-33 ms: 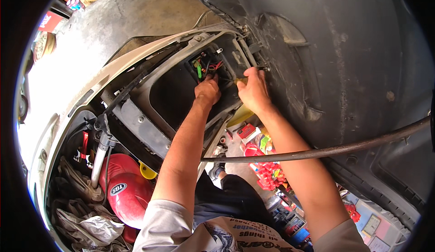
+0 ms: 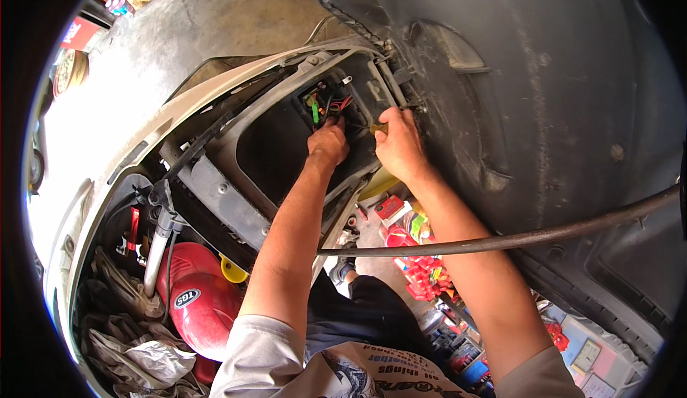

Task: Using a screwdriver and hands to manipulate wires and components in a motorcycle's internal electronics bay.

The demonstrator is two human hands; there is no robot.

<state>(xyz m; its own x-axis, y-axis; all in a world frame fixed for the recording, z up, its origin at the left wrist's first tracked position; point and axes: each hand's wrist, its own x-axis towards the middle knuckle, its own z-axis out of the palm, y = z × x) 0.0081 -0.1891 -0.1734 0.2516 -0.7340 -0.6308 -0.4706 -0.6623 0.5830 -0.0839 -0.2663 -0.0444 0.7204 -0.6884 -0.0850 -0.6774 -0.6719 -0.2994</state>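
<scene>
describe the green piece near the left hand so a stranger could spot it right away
Left of the big dark panel lies an open black compartment. Just beyond the left hand, look for the slim green piece; its bright green sets it apart from the red wires to its right.

Red helmet (image 2: 215,316) (dark oval badge (image 2: 187,298) on it) near crumpled pale sheeting (image 2: 163,362); red box (image 2: 80,34) at upper left.

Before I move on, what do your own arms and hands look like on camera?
The left hand and right hand are ungloved, with no watch or band visible at either wrist. Both forearms are uncovered. The left sleeve is short and pale grey; the right sleeve, also short, looks darker and browner.
</scene>
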